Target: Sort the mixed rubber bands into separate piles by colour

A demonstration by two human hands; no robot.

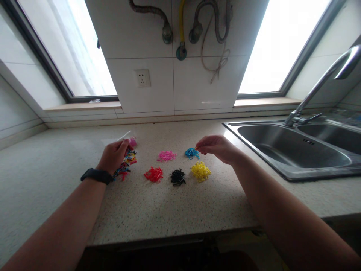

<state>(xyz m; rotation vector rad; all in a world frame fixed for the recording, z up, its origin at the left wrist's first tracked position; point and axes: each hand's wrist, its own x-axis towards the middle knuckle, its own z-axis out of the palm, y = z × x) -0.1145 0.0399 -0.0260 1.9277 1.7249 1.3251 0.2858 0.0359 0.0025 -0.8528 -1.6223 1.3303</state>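
Observation:
My left hand (113,155), a dark band on its wrist, is closed with fingers curled at a mixed-colour heap of small elastic bands (125,165). A pink piece (132,142) shows by its fingertips; what the fingers grip is hidden. My right hand (216,148) pinches a small yellow-orange elastic band (196,148) right at the blue pile (191,153). Between the hands lie a pink pile (166,156), a red pile (153,174), a black pile (177,177) and a yellow pile (200,171), each of one colour.
A speckled pale countertop (158,210) carries everything. To the right is a steel double sink (282,150) with a tall faucet (318,82). Behind, the tiled wall holds a socket (143,78) and hoses (182,22) between two windows.

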